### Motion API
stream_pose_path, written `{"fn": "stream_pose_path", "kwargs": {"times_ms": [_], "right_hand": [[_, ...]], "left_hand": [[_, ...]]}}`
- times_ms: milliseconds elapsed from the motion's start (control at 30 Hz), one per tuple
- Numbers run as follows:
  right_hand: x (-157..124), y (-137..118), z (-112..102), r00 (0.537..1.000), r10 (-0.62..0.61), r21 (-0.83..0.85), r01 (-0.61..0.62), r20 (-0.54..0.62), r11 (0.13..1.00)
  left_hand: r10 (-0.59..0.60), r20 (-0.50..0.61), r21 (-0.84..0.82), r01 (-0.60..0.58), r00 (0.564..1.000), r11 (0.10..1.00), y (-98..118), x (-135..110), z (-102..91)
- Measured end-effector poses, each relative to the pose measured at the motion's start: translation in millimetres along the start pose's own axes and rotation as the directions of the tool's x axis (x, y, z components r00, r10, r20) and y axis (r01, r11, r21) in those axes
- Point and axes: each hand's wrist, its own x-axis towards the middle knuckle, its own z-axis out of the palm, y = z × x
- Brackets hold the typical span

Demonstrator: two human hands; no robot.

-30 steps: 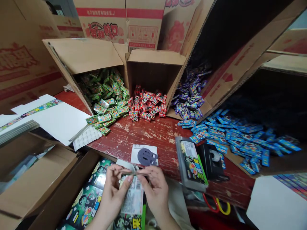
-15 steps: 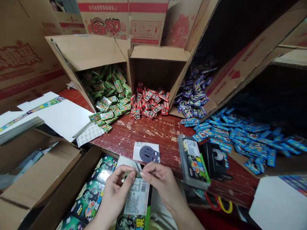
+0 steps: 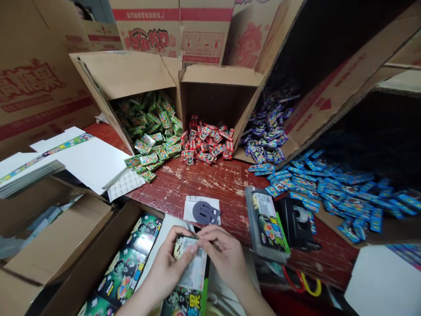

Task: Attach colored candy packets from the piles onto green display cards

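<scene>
Both my hands are low in the middle of the view, working on the top end of a printed display pack with a barcode panel. My left hand grips the pack's top left corner, thumb on the front. My right hand pinches the upper edge beside it, fingers curled. Just beyond my fingers a grey round hang tab lies on a white card on the red table.
Tipped cartons spill small packets onto the table: green, red, purple, blue. A finished display pack and a black tape dispenser lie to the right. An open carton of packs sits lower left, white flat sheets at the left.
My hands have shifted slightly right and down along the pack's top edge, and the flap there has been folded over. The camera drifted a little.
</scene>
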Motion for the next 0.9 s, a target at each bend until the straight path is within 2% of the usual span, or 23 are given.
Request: {"fn": "stream_pose_path", "kwargs": {"times_ms": [67,133,167,267,367,533,733,900], "right_hand": [[17.9,11.5,-7.8,1.000,-0.022,-0.070,0.023,0.018,0.997],[47.8,27.2,-18.2,1.000,0.016,-0.181,-0.019,-0.016,0.983],[65.5,35.5,-22.9,0.998,0.050,-0.247,-0.060,-0.047,0.967],[115.1,59.0,-28.2,0.986,0.158,-0.399,-0.167,-0.055,0.902],[141.8,77.6,-21.6,0.970,0.244,-0.477,-0.209,0.012,0.853],[140.3,92.4,-14.1,0.941,0.331,-0.566,-0.233,0.076,0.791],[135.8,89.2,-18.3,0.907,0.369,-0.484,-0.234,0.204,0.843],[137.3,78.0,-19.4,0.952,0.266,-0.391,-0.190,0.149,0.901]], "left_hand": [[-0.036,-0.063,-0.021,0.034,0.997,0.999,-5.5,6.4,-8.0],[-0.071,-0.147,-0.072,0.061,0.987,0.995,-17.0,26.5,-20.7],[-0.118,-0.153,-0.112,0.102,0.981,0.988,-24.6,40.6,-27.5],[-0.162,-0.111,-0.161,0.144,0.980,0.977,-48.8,84.3,-41.6],[-0.189,-0.025,-0.179,0.182,0.982,0.967,-67.9,105.4,-41.0],[-0.200,0.062,-0.208,0.209,0.978,0.956,-80.9,91.5,-25.2],[-0.205,0.071,-0.248,0.216,0.976,0.944,-82.9,78.5,-14.6],[-0.207,0.060,-0.252,0.216,0.976,0.943,-83.1,74.8,-11.8]]}}
